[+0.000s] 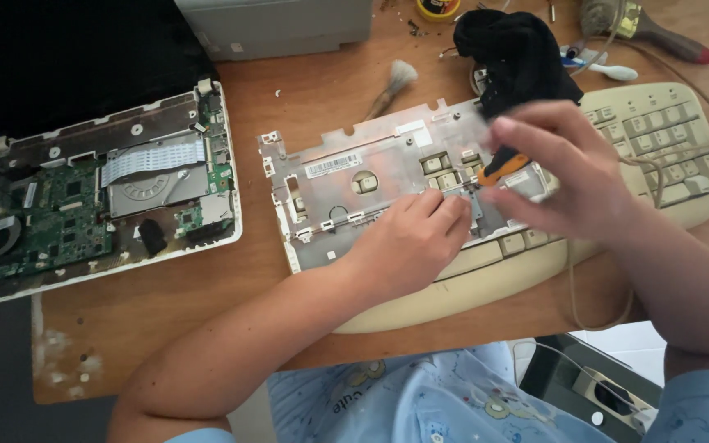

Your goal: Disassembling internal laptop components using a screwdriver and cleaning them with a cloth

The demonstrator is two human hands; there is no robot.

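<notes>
Screwdriver (504,164), with an orange-and-black handle, sits in your right hand (568,168) above the right part of a silver laptop cover panel (354,184), which lies across a beige keyboard (658,139) on the wooden tabletop (166,328). Nearest to you, your light-blue patterned shirt (420,402) fills the lower edge, and both forearms reach forward from it. Your left hand (412,238) rests palm-down on the panel, its fingers (445,205) curled and pressed against the metal just beside the screwdriver's tip; it grips nothing that can be seen. Your right hand's fingers are closed around the screwdriver handle, blurred in this view. At left, well apart from the panel, an opened laptop base (100,197) shows its green circuit board, a ribbon cable and a fan. Beyond the panel, a small brush (393,86) lies on the tabletop, and a black cloth (519,57) is draped over the keyboard's far edge. Farther still, a grey box (281,25) stands at the top edge, and a larger paintbrush (650,29) lies at the far right corner.
</notes>
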